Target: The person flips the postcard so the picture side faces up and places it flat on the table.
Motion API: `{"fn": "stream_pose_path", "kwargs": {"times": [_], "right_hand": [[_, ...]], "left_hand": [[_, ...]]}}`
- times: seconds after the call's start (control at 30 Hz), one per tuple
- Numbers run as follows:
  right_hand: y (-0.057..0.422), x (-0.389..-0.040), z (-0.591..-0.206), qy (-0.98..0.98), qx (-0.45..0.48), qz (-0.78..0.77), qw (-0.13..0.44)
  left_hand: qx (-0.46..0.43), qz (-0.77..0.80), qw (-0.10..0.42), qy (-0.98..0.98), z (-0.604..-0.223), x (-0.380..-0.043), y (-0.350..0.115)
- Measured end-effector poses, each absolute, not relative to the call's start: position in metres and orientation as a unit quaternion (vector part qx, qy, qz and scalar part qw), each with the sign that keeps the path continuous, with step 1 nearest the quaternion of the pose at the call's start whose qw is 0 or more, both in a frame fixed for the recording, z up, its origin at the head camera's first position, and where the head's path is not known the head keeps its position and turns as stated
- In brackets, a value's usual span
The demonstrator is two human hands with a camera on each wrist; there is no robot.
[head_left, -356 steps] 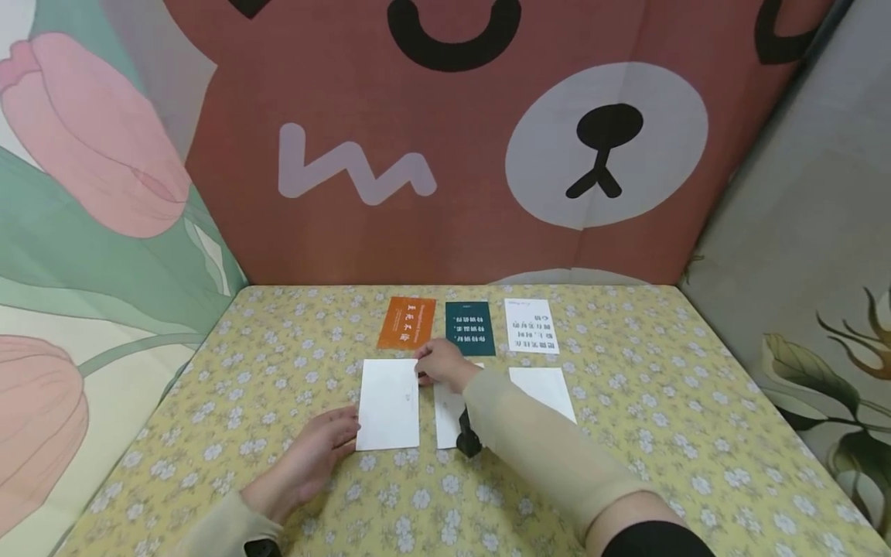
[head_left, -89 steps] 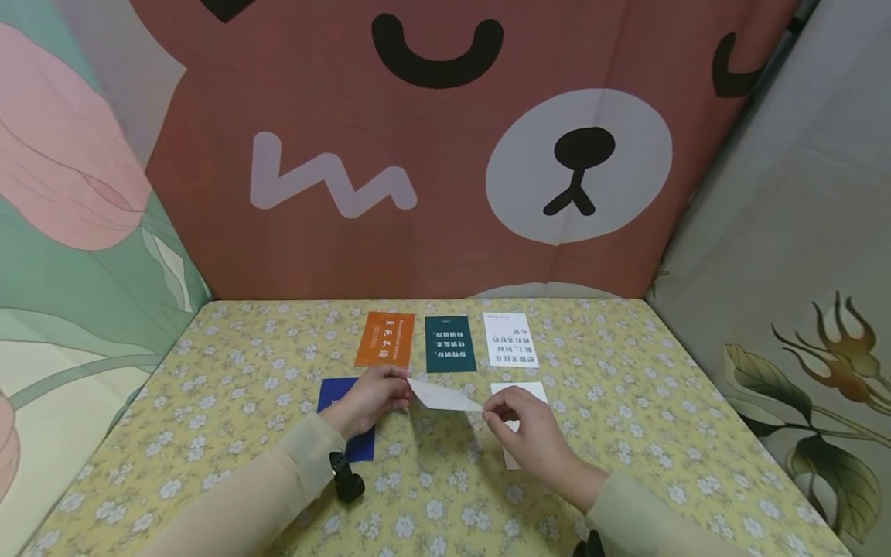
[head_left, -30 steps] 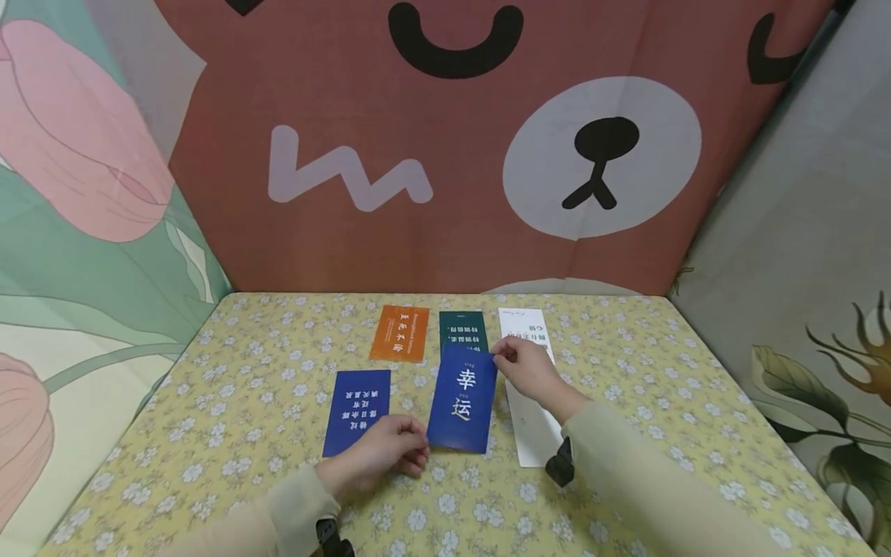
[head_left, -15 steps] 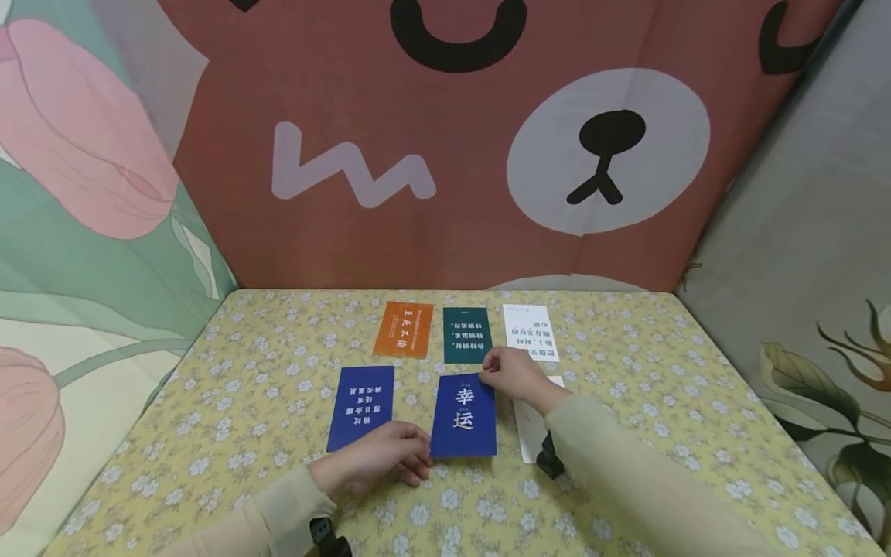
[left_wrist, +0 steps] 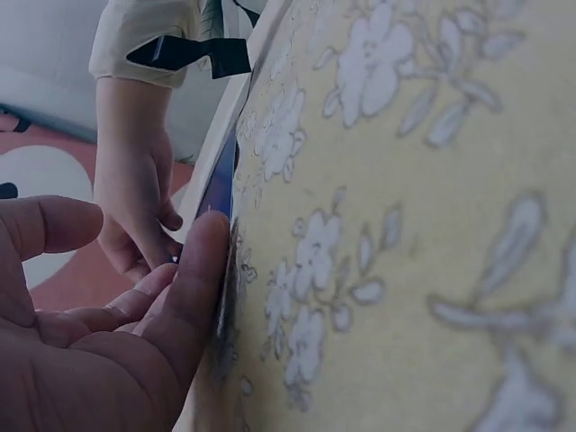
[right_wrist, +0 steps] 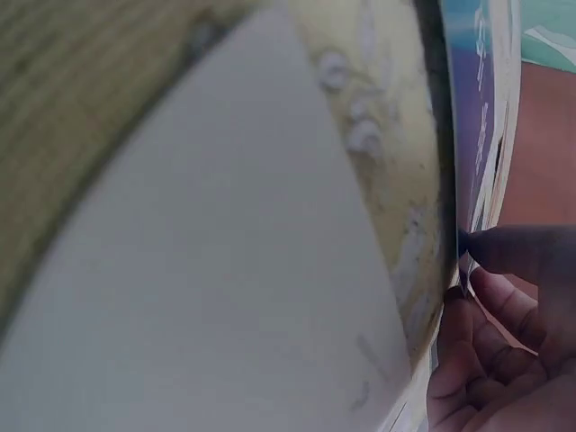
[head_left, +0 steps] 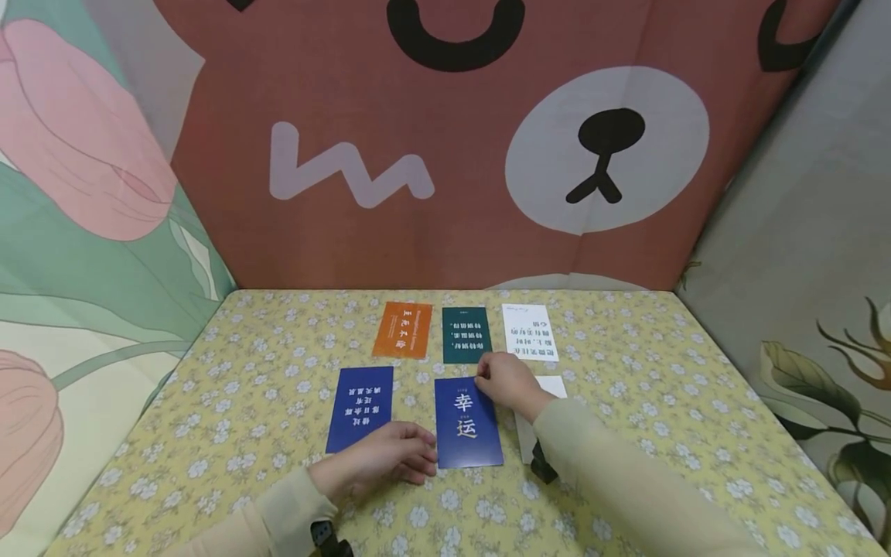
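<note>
A dark blue card (head_left: pixel 469 433) with two large characters lies near the front middle of the table, long side towards me. My right hand (head_left: pixel 511 383) pinches its upper right corner between thumb and fingers; the pinch shows again at the card's edge in the right wrist view, where the right hand (right_wrist: pixel 504 333) is at the lower right. My left hand (head_left: pixel 390 452) lies beside the card's lower left edge with its fingers loosely extended, holding nothing. Another blue card (head_left: pixel 360 406) with white text lies to the left, close behind that hand.
Along the back lie an orange card (head_left: pixel 403 330), a dark green card (head_left: pixel 466 334) and a white card with text (head_left: pixel 530 331). A blank white card (head_left: pixel 527 437) is partly hidden under the right forearm. The flowered tablecloth (head_left: pixel 264 387) extends to the printed backdrop (head_left: pixel 348 247).
Earlier, the middle card was lifted between both hands with its white side up. It has turned blue side up and come down flat. The left card also changed from white to blue.
</note>
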State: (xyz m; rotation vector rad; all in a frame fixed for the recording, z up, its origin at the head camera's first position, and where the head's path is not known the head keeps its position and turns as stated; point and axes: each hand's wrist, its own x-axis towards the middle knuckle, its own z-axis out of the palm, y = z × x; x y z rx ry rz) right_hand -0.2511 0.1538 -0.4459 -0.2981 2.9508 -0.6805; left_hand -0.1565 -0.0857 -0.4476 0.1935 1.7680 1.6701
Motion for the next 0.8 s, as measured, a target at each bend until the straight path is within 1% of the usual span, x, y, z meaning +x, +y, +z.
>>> {"fn": "stream_pose_path", "kwargs": {"times": [0.07, 0.17, 0.27, 0.33, 0.43, 0.67, 0.8], "right_hand": [[0.153, -0.25, -0.446, 0.971, -0.097, -0.213, 0.052], [0.151, -0.248, -0.446, 0.973, -0.094, -0.201, 0.055], [0.15, -0.248, -0.446, 0.976, -0.093, -0.191, 0.051], [0.15, -0.247, -0.445, 0.977, -0.091, -0.188, 0.047], [0.15, -0.248, -0.444, 0.978, -0.088, -0.186, 0.045], [0.15, -0.245, -0.446, 0.977, -0.089, -0.185, 0.049], [0.154, -0.242, -0.445, 0.973, -0.098, -0.201, 0.054]], "left_hand": [[0.113, 0.613, 0.332, 0.708, -0.445, -0.154, -0.084], [0.224, 0.514, 0.303, 0.771, -0.441, -0.151, -0.082], [0.342, 0.393, 0.261, 0.813, -0.435, -0.148, -0.08], [0.384, 0.346, 0.246, 0.82, -0.432, -0.147, -0.078], [0.402, 0.315, 0.236, 0.827, -0.429, -0.147, -0.076], [0.385, 0.313, 0.238, 0.835, -0.429, -0.147, -0.073], [0.366, 0.343, 0.242, 0.831, -0.43, -0.149, -0.071]]}}
